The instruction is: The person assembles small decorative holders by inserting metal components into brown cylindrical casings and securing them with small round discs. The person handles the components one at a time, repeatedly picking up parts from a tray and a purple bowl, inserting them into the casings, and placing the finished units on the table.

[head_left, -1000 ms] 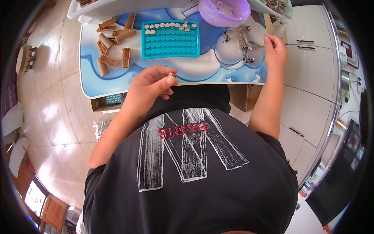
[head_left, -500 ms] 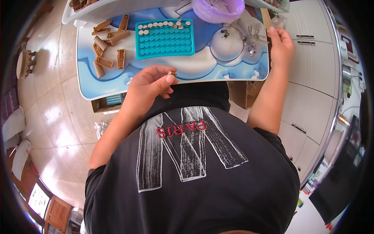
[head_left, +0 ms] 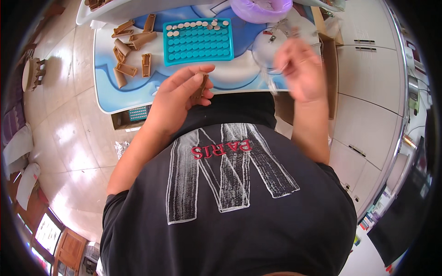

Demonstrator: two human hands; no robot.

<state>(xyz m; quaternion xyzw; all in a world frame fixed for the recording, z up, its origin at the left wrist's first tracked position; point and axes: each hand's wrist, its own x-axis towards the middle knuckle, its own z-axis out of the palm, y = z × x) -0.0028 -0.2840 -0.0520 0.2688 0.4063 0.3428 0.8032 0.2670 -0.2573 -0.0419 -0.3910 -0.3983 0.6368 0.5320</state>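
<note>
My left hand (head_left: 182, 89) is closed on a small brown plastic piece (head_left: 200, 86), held upright between thumb and fingers just off the table's near edge. My right hand (head_left: 301, 69) is over the right side of the table, smeared by motion, so its grip cannot be made out. Beside its fingers, a blurred clear plastic strip (head_left: 270, 83) hangs past the table edge. Several similar brown plastic pieces (head_left: 146, 65) lie loose at the table's left. A teal tray (head_left: 198, 56) of round cups stands at the middle, with white round parts along its far rows.
A round clear dish (head_left: 258, 53) with small metal parts lies on the right, partly hidden by my right hand. Behind it stands a purple-lined bowl (head_left: 262, 17). A white bin (head_left: 133, 11) borders the far left. Cabinets (head_left: 363, 78) stand to the right.
My right hand has swung left from the table's right edge to near the dish. My left hand has turned, showing more of the brown piece. The view has shifted slightly.
</note>
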